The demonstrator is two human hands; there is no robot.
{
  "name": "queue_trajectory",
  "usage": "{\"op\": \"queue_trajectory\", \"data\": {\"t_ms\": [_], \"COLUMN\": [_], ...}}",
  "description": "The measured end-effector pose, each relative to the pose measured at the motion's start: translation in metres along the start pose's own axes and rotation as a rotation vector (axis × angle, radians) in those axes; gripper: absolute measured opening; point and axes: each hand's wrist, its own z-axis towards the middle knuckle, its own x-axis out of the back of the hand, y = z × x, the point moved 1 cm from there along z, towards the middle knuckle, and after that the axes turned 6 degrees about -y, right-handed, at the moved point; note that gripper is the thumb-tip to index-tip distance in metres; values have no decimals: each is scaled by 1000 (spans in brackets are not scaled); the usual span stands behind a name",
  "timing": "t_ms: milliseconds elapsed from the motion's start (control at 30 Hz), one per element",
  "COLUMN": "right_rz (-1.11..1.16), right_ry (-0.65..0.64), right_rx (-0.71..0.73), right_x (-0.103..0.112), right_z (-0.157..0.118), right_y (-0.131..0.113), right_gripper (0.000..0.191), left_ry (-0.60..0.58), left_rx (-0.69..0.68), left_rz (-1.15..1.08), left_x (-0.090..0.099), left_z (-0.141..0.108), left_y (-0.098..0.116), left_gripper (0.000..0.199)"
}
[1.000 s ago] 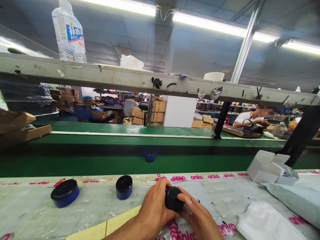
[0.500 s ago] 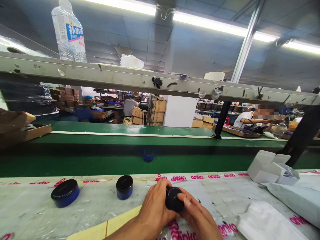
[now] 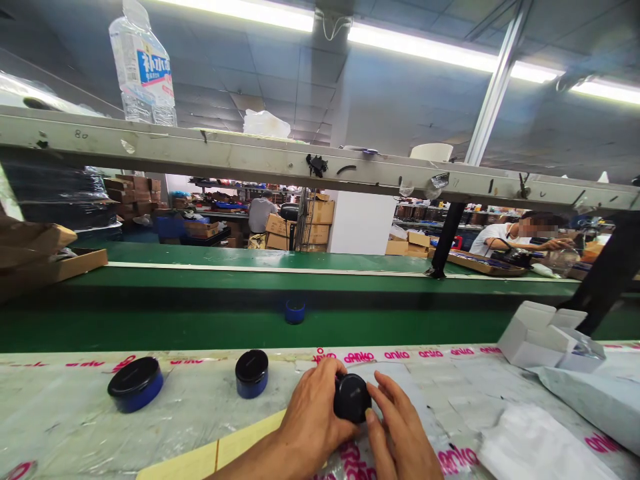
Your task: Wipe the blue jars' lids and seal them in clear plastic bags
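My left hand (image 3: 313, 410) is closed around a small black round device (image 3: 352, 399), its flat top facing me. My right hand (image 3: 400, 427) is just right of it, fingers spread; a fingertip seems to touch the rim. Left of my hands, a smaller round device (image 3: 251, 375) with a black top and blue side sits on the plastic-covered bench. Farther left lies a wider device (image 3: 135, 385) of the same colours. Beneath my left wrist is a yellow paper strip (image 3: 190, 460).
A blue round piece (image 3: 295, 312) sits on the green conveyor belt (image 3: 200, 327). At right are an opened white box (image 3: 530, 337), a white cloth (image 3: 540, 443) and a pale plastic bag (image 3: 595, 400). A shelf beam (image 3: 250, 157) crosses above. A person (image 3: 505, 237) sits beyond.
My right hand's fingers have come off the top of the black round device and spread to the right. My left hand still grips it. The view has shifted slightly.
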Motion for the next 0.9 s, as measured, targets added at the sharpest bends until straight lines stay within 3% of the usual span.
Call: {"op": "queue_trajectory", "data": {"t_ms": [133,300,400,500,633,800,900], "right_rz": [-76,-130,-190,-239,-281,-91,-65], "right_ry": [79,46,37,73,83,-65,-297], "right_rx": [67,211,215,210,153,16,-74], "right_x": [6,-4,-10,-7,0,-2,0], "right_z": [0,-4,-5,-4,-2,9,24], "right_y": [-4,-7,1,5,3,2,5], "right_gripper": [36,35,35,36,53,56,58], "left_ry": [-2,0,-18,-25,-26,-59,-125], "left_rx": [22,6,20,24,23,-12,-43], "left_rz": [16,54,76,72,73,152,227], "left_x": [2,5,6,5,7,12,18], "left_z": [-1,-3,-3,-1,3,7,6], "left_y": [1,5,5,2,1,9,13], "left_gripper": [56,41,39,51,55,40,43]}}
